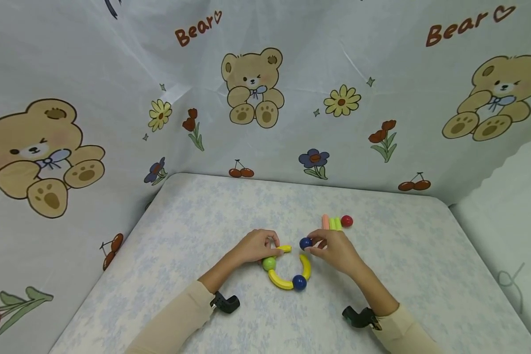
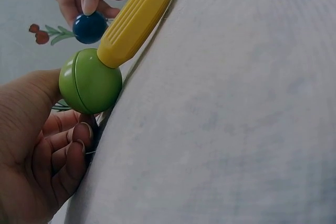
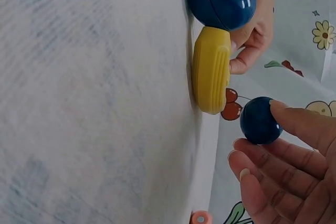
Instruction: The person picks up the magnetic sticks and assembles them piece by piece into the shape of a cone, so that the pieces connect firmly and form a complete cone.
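Note:
A partial ring of yellow curved rods and balls lies on the table. My left hand (image 1: 257, 246) pinches its upper-left yellow curved rod (image 1: 285, 249), beside the green ball (image 1: 269, 264). Below that ball, another yellow curved rod (image 1: 280, 280) leads to a blue ball (image 1: 299, 282), from which a third yellow rod (image 1: 306, 266) rises on the right. Between thumb and fingertips, my right hand (image 1: 335, 249) holds a second blue ball (image 3: 261, 120). It is apart from the right-hand rod's free end, just above it. The left fingers partly hide their rod.
Behind my right hand, a pink stick (image 1: 325, 221), light green sticks (image 1: 335, 223) and a red ball (image 1: 347, 221) lie side by side. A bear-print cloth (image 1: 292, 142) hangs along the table's back edge. The tabletop (image 1: 212, 211) has a pale blue pattern.

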Tool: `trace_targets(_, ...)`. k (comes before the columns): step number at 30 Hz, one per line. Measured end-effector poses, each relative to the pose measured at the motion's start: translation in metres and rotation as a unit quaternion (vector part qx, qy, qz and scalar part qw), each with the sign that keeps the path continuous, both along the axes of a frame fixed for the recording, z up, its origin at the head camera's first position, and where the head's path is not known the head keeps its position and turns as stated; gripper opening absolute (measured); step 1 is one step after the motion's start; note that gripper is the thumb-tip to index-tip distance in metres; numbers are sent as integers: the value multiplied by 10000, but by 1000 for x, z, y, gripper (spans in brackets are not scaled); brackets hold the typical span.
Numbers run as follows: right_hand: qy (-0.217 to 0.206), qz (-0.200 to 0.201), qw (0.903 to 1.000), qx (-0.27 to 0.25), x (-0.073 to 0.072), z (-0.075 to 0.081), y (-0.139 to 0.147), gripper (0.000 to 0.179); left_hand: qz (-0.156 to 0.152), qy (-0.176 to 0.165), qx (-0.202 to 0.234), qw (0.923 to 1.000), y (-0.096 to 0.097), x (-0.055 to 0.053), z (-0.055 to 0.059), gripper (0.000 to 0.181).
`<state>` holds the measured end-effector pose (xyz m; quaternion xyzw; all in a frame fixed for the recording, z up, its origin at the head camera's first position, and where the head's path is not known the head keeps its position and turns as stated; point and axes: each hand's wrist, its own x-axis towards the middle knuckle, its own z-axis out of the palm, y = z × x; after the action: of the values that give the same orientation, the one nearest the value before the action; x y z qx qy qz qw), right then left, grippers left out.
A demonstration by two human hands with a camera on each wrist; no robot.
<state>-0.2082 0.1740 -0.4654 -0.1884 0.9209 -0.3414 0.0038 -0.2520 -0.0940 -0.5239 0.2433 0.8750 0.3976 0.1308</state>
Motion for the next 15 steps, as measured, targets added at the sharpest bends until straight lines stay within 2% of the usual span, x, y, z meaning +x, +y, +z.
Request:
trace_targets(8, -184, 56, 9995, 252, 0, -2, -10, 26, 115, -100, -34, 9999, -2, 2, 0, 17)
trace_targets(15, -186, 93, 9992, 336, -4, -3, -15, 30, 36, -10, -36, 10000, 0, 2, 3, 17)
